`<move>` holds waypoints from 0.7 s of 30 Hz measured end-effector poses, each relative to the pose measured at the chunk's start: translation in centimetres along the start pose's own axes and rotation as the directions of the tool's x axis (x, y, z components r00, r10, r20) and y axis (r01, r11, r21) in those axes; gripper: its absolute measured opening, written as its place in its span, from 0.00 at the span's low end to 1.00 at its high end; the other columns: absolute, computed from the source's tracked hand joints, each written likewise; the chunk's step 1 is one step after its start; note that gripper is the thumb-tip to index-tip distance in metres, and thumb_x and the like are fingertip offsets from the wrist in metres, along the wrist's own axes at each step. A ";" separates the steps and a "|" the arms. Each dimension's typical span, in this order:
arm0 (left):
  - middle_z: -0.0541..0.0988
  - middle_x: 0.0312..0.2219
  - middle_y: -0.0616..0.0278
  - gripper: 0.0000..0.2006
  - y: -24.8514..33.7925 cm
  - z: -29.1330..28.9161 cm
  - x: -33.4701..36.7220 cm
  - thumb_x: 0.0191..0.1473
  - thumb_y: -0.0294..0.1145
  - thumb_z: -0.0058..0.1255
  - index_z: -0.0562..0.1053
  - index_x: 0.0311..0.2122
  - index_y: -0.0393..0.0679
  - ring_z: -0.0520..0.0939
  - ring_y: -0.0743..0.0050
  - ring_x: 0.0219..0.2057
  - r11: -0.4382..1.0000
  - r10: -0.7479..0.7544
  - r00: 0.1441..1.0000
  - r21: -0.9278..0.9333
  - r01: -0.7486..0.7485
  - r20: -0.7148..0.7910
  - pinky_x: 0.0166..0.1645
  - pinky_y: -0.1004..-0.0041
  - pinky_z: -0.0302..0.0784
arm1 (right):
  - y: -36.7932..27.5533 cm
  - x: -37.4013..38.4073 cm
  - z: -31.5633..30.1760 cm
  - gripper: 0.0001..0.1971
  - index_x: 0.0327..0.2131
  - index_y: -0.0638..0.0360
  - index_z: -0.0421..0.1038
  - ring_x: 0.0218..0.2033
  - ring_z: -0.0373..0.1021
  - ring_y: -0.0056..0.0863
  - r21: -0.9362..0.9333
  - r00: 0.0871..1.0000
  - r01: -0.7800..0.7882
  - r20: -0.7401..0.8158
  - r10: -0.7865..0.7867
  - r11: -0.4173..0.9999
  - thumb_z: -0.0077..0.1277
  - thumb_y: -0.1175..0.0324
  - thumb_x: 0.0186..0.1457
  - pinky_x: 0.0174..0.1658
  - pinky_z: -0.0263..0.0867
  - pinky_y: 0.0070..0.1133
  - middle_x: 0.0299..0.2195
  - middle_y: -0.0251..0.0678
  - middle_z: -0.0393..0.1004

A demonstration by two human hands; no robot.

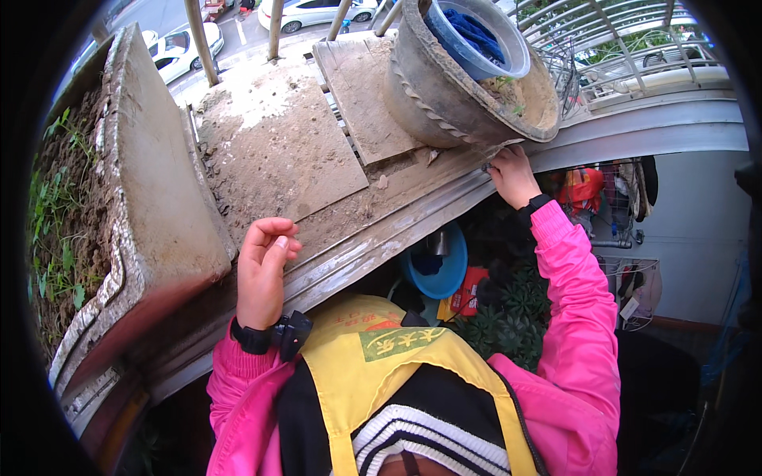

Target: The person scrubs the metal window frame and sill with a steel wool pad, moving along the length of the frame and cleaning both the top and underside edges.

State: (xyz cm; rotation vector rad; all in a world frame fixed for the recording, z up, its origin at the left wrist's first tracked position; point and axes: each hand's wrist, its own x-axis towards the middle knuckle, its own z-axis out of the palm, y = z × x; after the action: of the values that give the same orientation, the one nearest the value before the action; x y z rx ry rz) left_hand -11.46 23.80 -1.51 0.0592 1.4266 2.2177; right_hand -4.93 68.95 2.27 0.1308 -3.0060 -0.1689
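My left hand (263, 274) hovers over the near edge of a dirty ledge, its fingers loosely curled and a little apart, with nothing seen in them. Beside it on the left stands a long planter (159, 166) holding soil and small green weeds. My right hand (514, 178) is at the metal window rail (381, 230), just below a big grey flowerpot (444, 99). Its fingers are bent and pressed together at the rail; what they hold, if anything, is hidden. A blue-rimmed plastic tub (484, 59) with dark blue cloth sits in the pot.
Flat boards (278, 147) covered with loose dirt lie on the ledge. Metal bars (627, 40) fence the outer side, with parked cars (317, 12) below. Under the rail, indoors, are a blue basin (448, 266), a leafy plant (512, 321) and a wire rack (635, 285).
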 end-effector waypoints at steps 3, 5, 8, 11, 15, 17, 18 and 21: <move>0.73 0.38 0.61 0.09 0.0 0.0 0.0 0.56 0.23 0.40 0.68 0.43 0.38 0.73 0.80 0.35 1.000 -0.006 1.000 0.004 0.007 -0.011 0.42 0.79 0.68 | 3.6 -1.0 1.0 0.04 0.25 0.58 0.74 0.40 0.65 0.41 -0.162 0.985 -0.144 0.066 0.157 0.976 0.53 0.71 0.42 0.42 0.64 0.33 0.32 0.36 0.72; 0.73 0.38 0.61 0.10 -0.1 0.0 0.0 0.56 0.22 0.40 0.68 0.43 0.38 0.73 0.80 0.35 1.000 0.000 1.000 0.003 0.000 -0.011 0.42 0.79 0.68 | 4.9 -1.7 2.1 0.04 0.25 0.58 0.74 0.39 0.64 0.40 -0.229 0.990 -0.113 0.057 0.129 0.967 0.53 0.70 0.43 0.41 0.63 0.32 0.31 0.36 0.70; 0.73 0.38 0.61 0.10 -0.1 0.0 0.0 0.56 0.22 0.40 0.68 0.43 0.38 0.72 0.80 0.35 1.000 -0.011 1.000 0.010 0.012 -0.022 0.42 0.79 0.68 | 6.4 -1.9 3.9 0.04 0.25 0.57 0.74 0.40 0.63 0.40 -0.346 0.994 -0.105 0.001 0.113 0.932 0.53 0.69 0.43 0.41 0.62 0.32 0.31 0.35 0.69; 0.73 0.38 0.61 0.10 -0.1 0.0 0.1 0.56 0.22 0.40 0.67 0.43 0.37 0.72 0.81 0.35 1.000 -0.005 1.000 -0.002 0.005 -0.012 0.42 0.79 0.68 | 6.8 -1.9 5.3 0.04 0.25 0.57 0.74 0.40 0.63 0.40 -0.409 0.992 -0.114 -0.004 0.124 0.905 0.52 0.69 0.43 0.41 0.63 0.32 0.31 0.34 0.69; 0.73 0.38 0.61 0.10 -0.1 -0.1 0.0 0.56 0.22 0.40 0.67 0.43 0.37 0.72 0.81 0.35 1.000 -0.014 1.000 -0.007 0.014 -0.018 0.42 0.79 0.67 | 6.3 -1.5 5.0 0.05 0.24 0.58 0.73 0.41 0.63 0.40 -0.267 0.966 -0.228 0.060 0.252 0.936 0.52 0.69 0.42 0.40 0.63 0.34 0.32 0.34 0.70; 0.72 0.38 0.61 0.10 -0.1 0.0 0.1 0.56 0.23 0.40 0.67 0.43 0.38 0.72 0.81 0.35 1.000 -0.014 1.000 -0.017 0.014 -0.007 0.42 0.79 0.67 | 5.3 -1.2 4.2 0.05 0.24 0.59 0.73 0.41 0.64 0.41 -0.176 0.976 -0.171 0.106 0.191 0.970 0.52 0.69 0.42 0.40 0.63 0.35 0.32 0.36 0.70; 0.72 0.38 0.61 0.10 -0.1 0.0 0.2 0.56 0.23 0.40 0.67 0.43 0.38 0.72 0.81 0.35 1.000 -0.012 1.000 -0.014 0.012 -0.007 0.42 0.79 0.67 | 4.1 -1.1 4.0 0.05 0.23 0.59 0.72 0.40 0.64 0.42 -0.149 0.980 -0.142 0.118 0.160 0.979 0.53 0.70 0.42 0.40 0.63 0.35 0.31 0.36 0.70; 0.72 0.38 0.62 0.10 0.1 0.1 0.0 0.56 0.23 0.40 0.67 0.43 0.38 0.72 0.81 0.35 1.000 -0.014 1.000 -0.002 0.014 -0.004 0.42 0.79 0.67 | -0.1 -0.8 3.0 0.04 0.24 0.61 0.71 0.39 0.64 0.45 -0.020 0.990 -0.075 0.115 0.077 0.997 0.53 0.72 0.42 0.40 0.63 0.35 0.31 0.40 0.70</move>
State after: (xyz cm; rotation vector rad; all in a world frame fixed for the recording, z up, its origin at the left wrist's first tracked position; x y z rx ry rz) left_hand -11.44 23.86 -1.38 0.0439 1.4230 2.2090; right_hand -4.56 69.20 -0.82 0.0042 -3.1184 -0.1986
